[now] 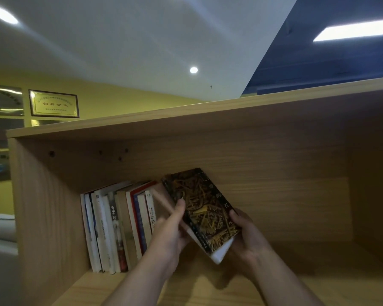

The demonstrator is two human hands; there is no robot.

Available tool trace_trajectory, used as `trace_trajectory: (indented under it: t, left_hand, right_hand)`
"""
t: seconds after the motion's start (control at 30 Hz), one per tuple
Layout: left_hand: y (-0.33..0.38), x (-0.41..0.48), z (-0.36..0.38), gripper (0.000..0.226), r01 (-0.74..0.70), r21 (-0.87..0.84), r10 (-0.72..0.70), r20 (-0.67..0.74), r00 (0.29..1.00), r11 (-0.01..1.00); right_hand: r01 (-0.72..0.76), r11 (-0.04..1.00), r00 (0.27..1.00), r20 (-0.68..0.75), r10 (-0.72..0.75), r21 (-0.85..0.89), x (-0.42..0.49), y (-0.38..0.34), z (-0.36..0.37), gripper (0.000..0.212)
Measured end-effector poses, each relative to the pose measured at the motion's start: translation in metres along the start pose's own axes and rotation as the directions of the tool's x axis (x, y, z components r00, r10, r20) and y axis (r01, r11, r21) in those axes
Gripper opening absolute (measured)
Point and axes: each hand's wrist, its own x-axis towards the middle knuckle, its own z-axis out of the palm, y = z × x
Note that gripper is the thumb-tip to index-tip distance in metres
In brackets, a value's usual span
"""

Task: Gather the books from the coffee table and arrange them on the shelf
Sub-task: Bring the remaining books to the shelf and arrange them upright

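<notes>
Against the yellow wall at far left hangs a framed plaque (pixel 53 106) with gold lettering. Next to it begins the wooden shelf (pixel 274 151), whose open compartment fills most of the view. Toward the compartment's left side a row of books (pixel 117 228) stands on the shelf board, spines outward, leaning slightly. Just right of the row, the left hand (pixel 170 235) grasps a dark book (pixel 208 215) with a brown-and-gold patterned cover, holding it at the spine side with the thumb laid on the front cover. The book is tilted, its top leaning left toward the row. Its lower corner seems to hang just above the board, though shadow makes that hard to judge. The right hand (pixel 250 235) grips the book's right edge near the lower corner, fingers curled round the page side.
</notes>
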Motion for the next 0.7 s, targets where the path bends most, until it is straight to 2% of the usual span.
trace_trajectory:
  t: [0.1,0.17,0.2,0.23,0.27,0.3,0.33,0.37,0.4,0.47,0.53,0.63,0.67,0.7]
  left_hand:
    - [-0.004,0.013,-0.003,0.034,-0.117,0.024,0.12,-0.133,0.984,0.993]
    - [-0.005,0.018,-0.006,0.028,-0.207,0.137,0.232,-0.204,0.951,0.969]
    - [-0.005,0.019,-0.008,0.025,-0.253,0.222,0.3,-0.218,0.929,0.942]
    - [-0.005,0.021,-0.01,0.023,-0.29,0.318,0.368,-0.221,0.903,0.902]
    - [-0.006,0.022,-0.012,0.024,-0.318,0.418,0.432,-0.21,0.877,0.851]
    - [-0.007,0.023,-0.014,0.026,-0.33,0.511,0.479,-0.192,0.856,0.794]
    - [-0.009,0.024,-0.015,0.029,-0.334,0.578,0.511,-0.17,0.843,0.744]
    - [-0.011,0.026,-0.017,0.03,-0.335,0.619,0.527,-0.153,0.836,0.71]
    - [-0.015,0.027,-0.02,0.03,-0.339,0.64,0.538,-0.14,0.831,0.689]
    - [-0.021,0.029,-0.024,0.028,-0.36,0.663,0.569,-0.121,0.814,0.656]
    - [-0.022,0.03,-0.025,0.025,-0.364,0.683,0.582,-0.111,0.806,0.633]
    - [-0.015,0.028,-0.028,0.021,-0.317,0.701,0.494,-0.057,0.868,0.638]
    - [-0.011,0.026,-0.032,0.018,-0.3,0.727,0.448,-0.012,0.894,0.618]
    - [-0.007,0.022,-0.038,0.016,-0.297,0.786,0.423,0.05,0.905,0.543]
  right_hand:
    - [-0.049,0.995,0.999,-0.013,0.048,-0.085,0.002,0.011,-0.002,0.043]
    - [-0.04,0.985,0.998,-0.053,0.031,-0.171,0.003,0.018,0.001,0.039]
    - [-0.02,0.96,0.997,-0.08,-0.003,-0.279,0.002,0.023,0.006,0.035]
    - [0.012,0.895,0.993,-0.1,-0.063,-0.445,0.001,0.028,0.01,0.031]
    - [0.037,0.768,0.987,-0.095,-0.127,-0.639,-0.001,0.033,0.013,0.031]
    - [0.062,0.594,0.979,-0.065,-0.191,-0.802,-0.003,0.039,0.016,0.039]
    - [0.099,0.416,0.972,-0.001,-0.234,-0.904,-0.005,0.045,0.018,0.057]
    - [0.141,0.291,0.97,0.072,-0.234,-0.946,-0.007,0.052,0.02,0.07]
    - [0.196,0.249,0.969,0.149,-0.195,-0.948,-0.009,0.058,0.023,0.077]
    - [0.249,0.276,0.968,0.242,-0.059,-0.929,-0.01,0.068,0.024,0.092]
    - [0.239,0.297,0.966,0.258,0.028,-0.925,-0.009,0.074,0.024,0.111]
    - [0.281,0.25,0.951,0.305,0.062,-0.927,-0.008,0.077,0.025,0.128]
    - [0.291,0.241,0.948,0.314,0.061,-0.926,-0.008,0.077,0.026,0.129]
    - [0.296,0.24,0.947,0.317,0.055,-0.925,-0.008,0.078,0.027,0.127]
